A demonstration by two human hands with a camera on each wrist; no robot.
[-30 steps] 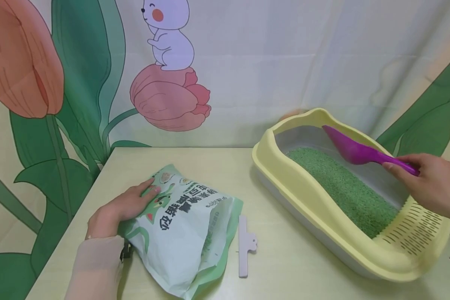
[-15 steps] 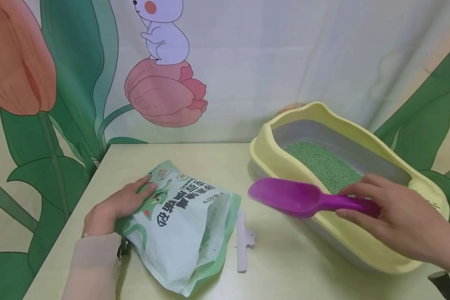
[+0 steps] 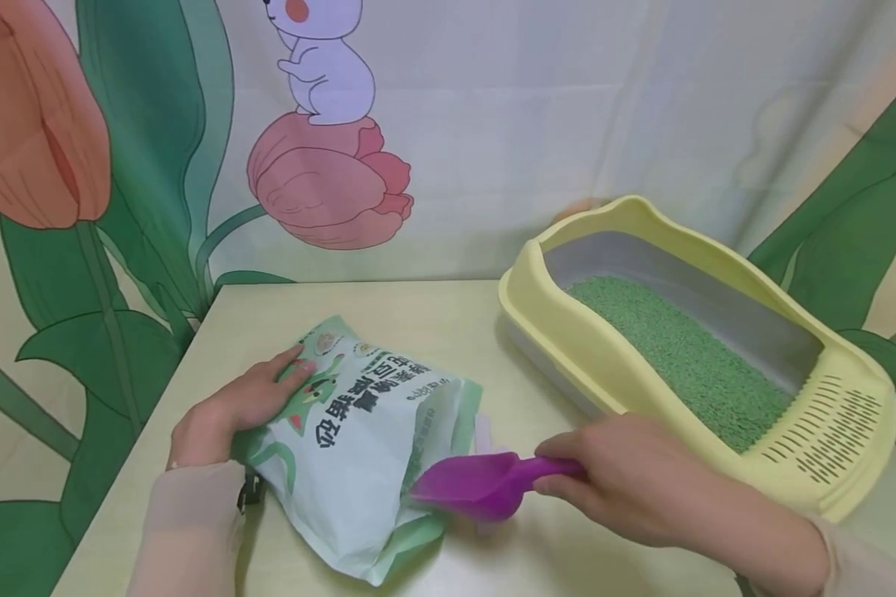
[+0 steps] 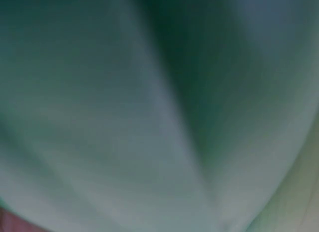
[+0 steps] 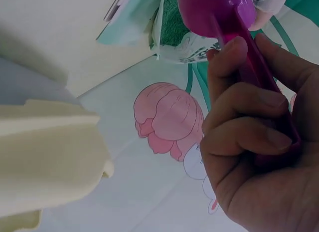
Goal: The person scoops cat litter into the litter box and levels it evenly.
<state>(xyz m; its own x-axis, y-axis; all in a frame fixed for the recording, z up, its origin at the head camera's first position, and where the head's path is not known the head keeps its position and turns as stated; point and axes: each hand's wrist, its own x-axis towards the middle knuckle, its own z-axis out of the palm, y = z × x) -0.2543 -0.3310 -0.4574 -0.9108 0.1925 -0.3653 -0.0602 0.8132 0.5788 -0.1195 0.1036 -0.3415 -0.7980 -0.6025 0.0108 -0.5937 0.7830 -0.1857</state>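
My right hand [image 3: 635,477] grips the handle of a purple scoop [image 3: 470,485], fingers curled round it in the right wrist view. The scoop's tip is right at the open mouth of a white and green cat litter bag [image 3: 358,473], which lies on the table. Green pellets show inside the mouth in the right wrist view. On the bag's far left side rests my left hand [image 3: 242,410], its fingers stretched over the printed face. The left wrist view is filled by the blurred bag [image 4: 99,117].
A yellow and grey litter box [image 3: 590,348] holding green litter [image 3: 672,356] stands at the right, with a slotted step [image 3: 829,423] at its near end. A pale clip [image 3: 482,433] lies beside the bag, partly hidden behind the scoop. A printed curtain [image 3: 508,149] hangs behind the table.
My right hand has carried the scoop from over the litter box leftward and down to the bag's mouth. My left hand has stayed on the bag.
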